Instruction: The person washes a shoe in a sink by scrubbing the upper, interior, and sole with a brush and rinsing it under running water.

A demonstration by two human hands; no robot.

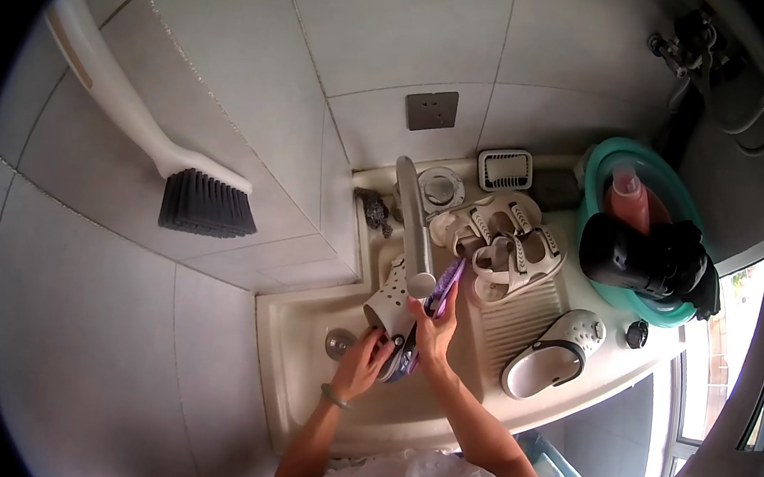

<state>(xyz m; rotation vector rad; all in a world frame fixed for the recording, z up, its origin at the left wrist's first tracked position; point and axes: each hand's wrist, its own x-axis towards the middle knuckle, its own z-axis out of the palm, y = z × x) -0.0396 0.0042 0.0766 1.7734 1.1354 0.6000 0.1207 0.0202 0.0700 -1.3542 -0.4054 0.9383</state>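
Over the sink basin [295, 403], just under the faucet [415, 232], a white clog [383, 304] with round holes is tilted between my hands. My left hand [362, 366] grips it near its heel strap, fingers curled. My right hand [435, 332] is closed around a flat purple patterned thing [447, 282], held against the clog's right side; its kind I cannot make out. Behind the faucet and my fingers, part of the clog is hidden. The matching white clog [554, 353] lies on the ribbed board at the right.
A pair of beige sandals [519, 255] sits behind the ribbed board [504, 317]. At the right stands a teal basin [601, 180] holding a pink bottle [629, 201] and black items [643, 261]. A soap dish [504, 170] is by the wall; a large brush [150, 132] appears at left.
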